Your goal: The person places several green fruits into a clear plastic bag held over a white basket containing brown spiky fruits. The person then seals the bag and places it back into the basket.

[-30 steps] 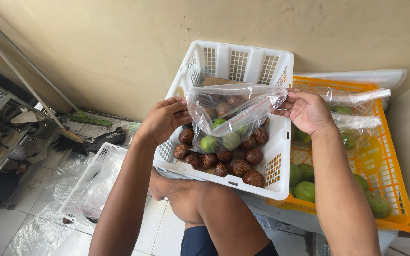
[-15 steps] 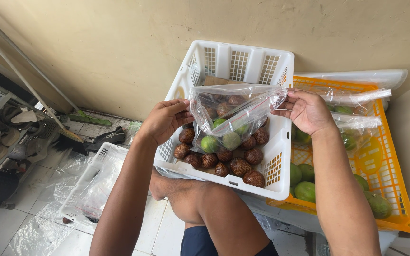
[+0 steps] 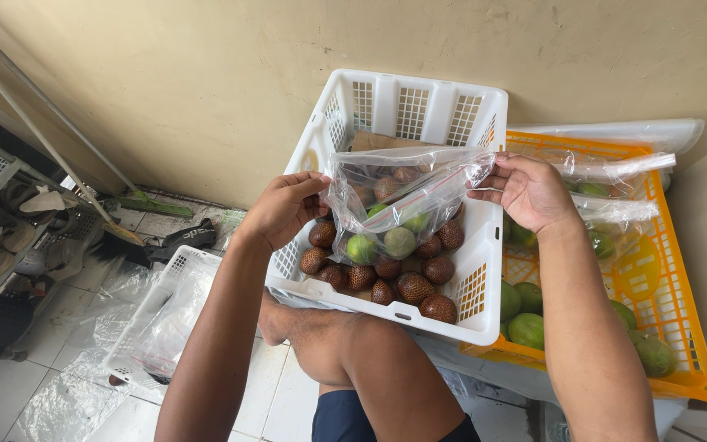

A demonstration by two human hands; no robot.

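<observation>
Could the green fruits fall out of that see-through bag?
Maybe. The left hand and right hand hold the clear bag only by its top corners, so one slipping grip could tip the green fruits out. The thin plastic might also stretch or tear under them. Falling fruit would likely land among the brown scaly fruits in the white crate.

The clear plastic bag [image 3: 403,196] is catching the light, thin, glossy and crinkled, between the hands. Inside it the green fruits [image 3: 382,244] are looking smooth and matt. Below the bag, the brown fruits [image 3: 413,286] are showing a rough, scaly skin. The white crate [image 3: 419,106] and the orange crate [image 3: 673,327] beside it are gleaming as hard, smooth moulded plastic.
</observation>
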